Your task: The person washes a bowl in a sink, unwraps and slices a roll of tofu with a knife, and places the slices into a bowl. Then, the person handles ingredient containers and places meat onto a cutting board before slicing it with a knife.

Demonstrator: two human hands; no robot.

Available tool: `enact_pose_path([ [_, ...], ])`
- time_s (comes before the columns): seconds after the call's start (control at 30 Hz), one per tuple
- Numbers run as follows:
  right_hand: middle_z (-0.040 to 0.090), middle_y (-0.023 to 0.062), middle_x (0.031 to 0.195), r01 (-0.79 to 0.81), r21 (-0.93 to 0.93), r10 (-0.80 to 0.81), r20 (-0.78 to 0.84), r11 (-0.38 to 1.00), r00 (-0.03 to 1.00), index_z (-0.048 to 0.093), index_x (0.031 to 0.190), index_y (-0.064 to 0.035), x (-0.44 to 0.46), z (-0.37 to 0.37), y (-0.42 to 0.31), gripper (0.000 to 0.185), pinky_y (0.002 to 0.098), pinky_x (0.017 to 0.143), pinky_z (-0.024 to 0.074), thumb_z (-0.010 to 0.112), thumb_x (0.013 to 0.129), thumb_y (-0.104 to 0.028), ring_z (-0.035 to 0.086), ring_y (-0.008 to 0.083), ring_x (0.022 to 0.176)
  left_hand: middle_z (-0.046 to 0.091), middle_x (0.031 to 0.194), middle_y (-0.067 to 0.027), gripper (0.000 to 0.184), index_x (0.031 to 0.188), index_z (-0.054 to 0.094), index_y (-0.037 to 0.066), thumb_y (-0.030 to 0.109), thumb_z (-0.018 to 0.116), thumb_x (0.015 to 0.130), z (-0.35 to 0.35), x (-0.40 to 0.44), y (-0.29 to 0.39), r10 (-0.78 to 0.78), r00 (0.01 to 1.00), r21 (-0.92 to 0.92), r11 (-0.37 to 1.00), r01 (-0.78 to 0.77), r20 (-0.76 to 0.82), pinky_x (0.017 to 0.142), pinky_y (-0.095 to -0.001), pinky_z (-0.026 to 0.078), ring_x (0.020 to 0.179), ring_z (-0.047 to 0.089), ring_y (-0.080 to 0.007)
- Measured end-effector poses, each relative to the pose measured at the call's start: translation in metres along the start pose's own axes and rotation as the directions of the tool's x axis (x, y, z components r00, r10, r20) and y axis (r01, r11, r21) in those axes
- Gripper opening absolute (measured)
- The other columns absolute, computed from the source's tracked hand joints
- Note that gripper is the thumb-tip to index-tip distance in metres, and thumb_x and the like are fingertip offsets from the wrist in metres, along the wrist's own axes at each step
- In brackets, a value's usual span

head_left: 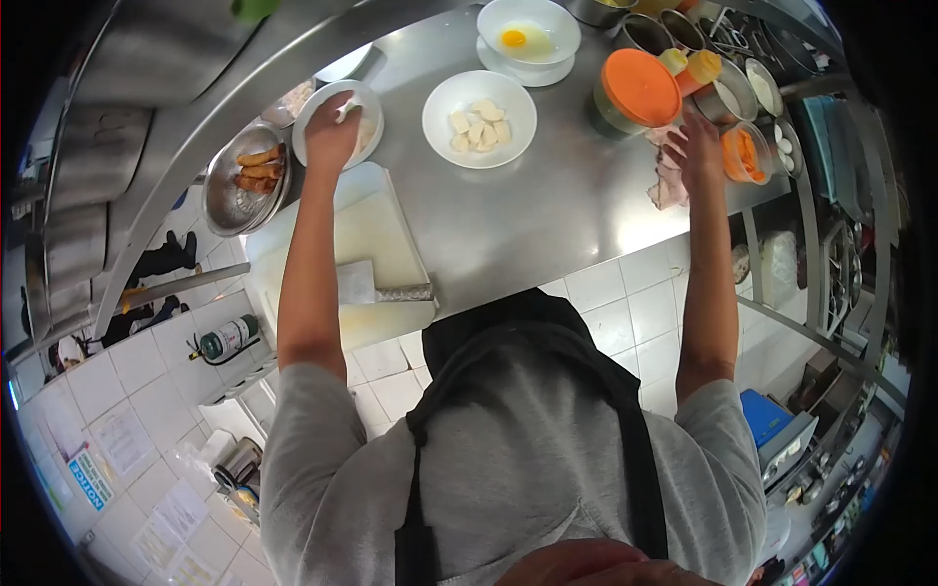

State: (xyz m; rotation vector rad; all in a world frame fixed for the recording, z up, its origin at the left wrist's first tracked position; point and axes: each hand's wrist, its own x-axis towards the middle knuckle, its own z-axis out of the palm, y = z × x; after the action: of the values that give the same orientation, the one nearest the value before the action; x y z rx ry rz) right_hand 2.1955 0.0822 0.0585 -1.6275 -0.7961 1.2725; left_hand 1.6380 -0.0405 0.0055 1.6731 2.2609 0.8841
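My left hand (332,127) is over a white bowl (376,119) at the upper left. Its thumb and fingers curl together around something small and whitish that I cannot identify; pale food lies beneath it. My right hand (698,154) is raised beside thin pinkish slices (668,186), perhaps meat, at the table's right side. The fingers of that hand are spread and nothing shows in them. Just right of it sits a clear tub of orange pieces (746,154). Between both hands stands a white bowl of pale cut chunks (480,129).
A cleaver (360,283) lies on the white cutting board (376,230). Metal bowls with browned food (259,176) stand left. Behind are a bowl with a cracked egg (528,39), an orange-lidded container (640,90) and squeeze bottles (700,70). A metal shelf rail (195,127) arches along the left.
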Motion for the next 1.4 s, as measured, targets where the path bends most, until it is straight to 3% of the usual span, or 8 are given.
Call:
enact_pose_path([
  [0.13, 0.064, 0.0100, 0.119, 0.053, -0.170, -0.046, 0.046, 0.984, 0.998, 0.054, 0.141, -0.0066, 0.007, 0.003, -0.015, 0.049, 0.0385, 0.084, 0.0562, 0.068, 0.099, -0.027, 0.066, 0.0239, 0.103, 0.075, 0.107, -0.0026, 0.030, 0.126, 0.073, 0.008, 0.013, 0.069, 0.097, 0.010, -0.060, 0.057, -0.051, 0.998, -0.629, 0.775, 0.061, 0.034, 0.084, -0.0271, 0.053, 0.091, 0.065, -0.0108],
  [0.57, 0.069, 0.0062, 0.094, 0.068, 0.062, -0.080, 0.221, 0.996, 0.972, 0.061, 0.121, -0.0003, 0.047, 0.009, 0.031, 0.027, 0.0359, 0.074, 0.0620, 0.065, 0.097, -0.012, 0.068, 0.0178, 0.075, 0.070, 0.128, -0.0069, 0.042, 0.135, 0.065, 0.008, 0.038, 0.060, 0.107, 0.145, -0.176, 0.179, 0.153, 0.696, -0.587, 0.678, 0.443, 0.702, 0.104, -0.0397, 0.050, 0.117, 0.064, -0.0218],
  [0.63, 0.068, 0.0054, 0.093, 0.108, 0.000, -0.105, 0.229, 0.994, 0.968, 0.061, 0.119, -0.0002, 0.032, 0.011, 0.030, 0.025, 0.0342, 0.073, 0.0610, 0.063, 0.097, -0.011, 0.067, 0.0161, 0.073, 0.057, 0.148, -0.0095, 0.066, 0.151, 0.051, 0.010, 0.057, 0.055, 0.105, 0.152, -0.172, 0.196, -0.029, 0.534, -0.519, 0.202, 0.831, 0.845, 0.109, -0.0497, 0.047, 0.129, 0.058, -0.0312],
  [0.73, 0.068, 0.0045, 0.090, 0.158, -0.087, -0.128, 0.277, 0.984, 0.952, 0.062, 0.117, 0.0005, -0.010, 0.005, 0.006, 0.023, 0.0309, 0.073, 0.0593, 0.061, 0.096, -0.007, 0.065, 0.0125, 0.072, 0.039, 0.164, -0.0112, 0.094, 0.162, 0.033, 0.012, 0.078, 0.050, 0.096, 0.187, -0.163, 0.191, 0.141, 0.468, -0.445, -0.166, 0.880, 0.873, 0.113, -0.0585, 0.042, 0.140, 0.049, -0.0391],
  [0.83, 0.069, 0.0064, 0.097, 0.102, -0.122, -0.047, 0.394, 0.987, 0.918, 0.062, 0.121, 0.0019, -0.063, -0.003, -0.030, 0.028, 0.0303, 0.075, 0.0588, 0.059, 0.095, -0.007, 0.067, 0.0131, 0.079, 0.031, 0.169, -0.0129, 0.112, 0.166, 0.025, 0.014, 0.091, 0.047, 0.087, 0.170, -0.155, 0.208, 0.287, 0.488, -0.307, -0.498, 0.811, 0.824, 0.118, -0.0666, 0.032, 0.150, 0.039, -0.0424],
  [1.07, 0.071, 0.0102, 0.115, 0.213, -0.295, 0.066, 0.712, 0.931, 0.699, 0.061, 0.135, 0.0038, -0.143, 0.009, -0.095, 0.041, 0.0287, 0.084, 0.0578, 0.058, 0.097, -0.011, 0.070, 0.0144, 0.099, 0.029, 0.171, -0.0093, 0.109, 0.167, 0.026, 0.024, 0.093, 0.045, 0.085, 0.096, -0.171, 0.222, 0.650, 0.549, -0.145, -0.568, 0.810, 0.525, 0.115, -0.0794, 0.020, 0.156, 0.028, -0.0425],
  [1.23, 0.067, 0.0171, 0.128, 0.607, -0.690, 0.066, 0.680, 0.394, 0.730, 0.052, 0.148, 0.0007, -0.192, 0.047, -0.127, 0.069, 0.0338, 0.094, 0.0559, 0.067, 0.100, -0.048, 0.070, 0.0231, 0.109, 0.043, 0.163, -0.0084, 0.084, 0.160, 0.039, 0.022, 0.075, 0.052, 0.096, 0.098, -0.191, 0.229, 0.494, 0.724, -0.310, -0.677, 0.668, 0.482, 0.113, -0.0747, 0.032, 0.150, 0.041, -0.0383],
  [1.4, 0.045, 0.0266, 0.153, 0.669, -0.690, -0.075, 0.678, 0.277, 0.731, 0.034, 0.161, -0.0091, -0.208, 0.061, -0.084, 0.105, 0.0437, 0.114, 0.0444, 0.078, 0.083, -0.063, 0.053, 0.0375, 0.137, 0.048, 0.157, -0.0070, 0.075, 0.159, 0.039, 0.020, 0.058, 0.064, 0.098, 0.112, -0.197, 0.226, 0.244, 0.858, -0.541, -0.690, 0.481, 0.452, 0.116, -0.0632, 0.037, 0.146, 0.045, -0.0329],
])
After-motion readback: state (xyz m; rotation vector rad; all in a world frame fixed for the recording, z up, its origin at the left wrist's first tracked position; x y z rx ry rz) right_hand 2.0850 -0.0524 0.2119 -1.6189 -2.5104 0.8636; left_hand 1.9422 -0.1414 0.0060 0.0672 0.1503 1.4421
